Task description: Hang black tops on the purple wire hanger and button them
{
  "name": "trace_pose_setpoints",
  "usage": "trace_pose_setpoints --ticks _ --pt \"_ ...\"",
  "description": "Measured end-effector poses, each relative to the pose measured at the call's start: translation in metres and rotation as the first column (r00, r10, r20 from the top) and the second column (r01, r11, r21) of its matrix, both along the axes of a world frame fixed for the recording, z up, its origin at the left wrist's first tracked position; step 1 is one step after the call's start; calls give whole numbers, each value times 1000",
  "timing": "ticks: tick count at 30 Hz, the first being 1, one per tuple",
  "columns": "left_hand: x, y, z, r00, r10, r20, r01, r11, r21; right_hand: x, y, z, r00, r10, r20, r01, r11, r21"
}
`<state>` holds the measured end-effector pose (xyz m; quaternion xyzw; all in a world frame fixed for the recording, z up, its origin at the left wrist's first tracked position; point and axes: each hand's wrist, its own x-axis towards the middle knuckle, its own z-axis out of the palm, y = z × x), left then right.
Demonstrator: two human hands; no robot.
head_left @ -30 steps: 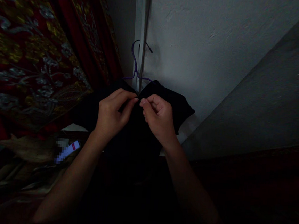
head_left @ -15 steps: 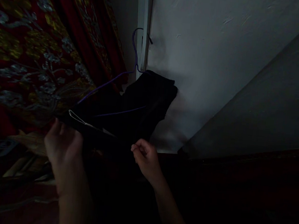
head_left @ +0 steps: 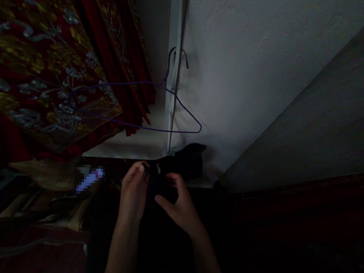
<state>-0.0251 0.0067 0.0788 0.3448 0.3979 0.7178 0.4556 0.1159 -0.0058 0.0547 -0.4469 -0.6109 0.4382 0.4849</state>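
The black garment (head_left: 179,170) is off the purple hanger (head_left: 159,109), which hangs bare on the wall; it sits low, bunched between both hands. Left hand (head_left: 134,194) pinches its top edge; right hand (head_left: 179,202) curls around the cloth. Whatever handling follows looks barely begun

Purple wire hanger (head_left: 170,129) against a white wall (head_left: 255,66). Black cloth (head_left: 182,166) below. Left, red curtain (head_left: 47,69) patterned with gold and silver flowers.
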Motion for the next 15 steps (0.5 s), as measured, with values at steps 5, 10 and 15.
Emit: trace_pose_setpoints --ticks 5,10,15 --pt "28 -11 4 921 22 -388 20 995 102 -6 6 9 994 44 -100 -45 999 -6" --pt "1 -10 -4 792 -39 -610 150 980 132 16 32 42 988 151 -41 -151 988 -1" --pt "-36 8 -32 558 -231 -797 367 930 -13 43 68 107 969 241 50 -246 947 204"
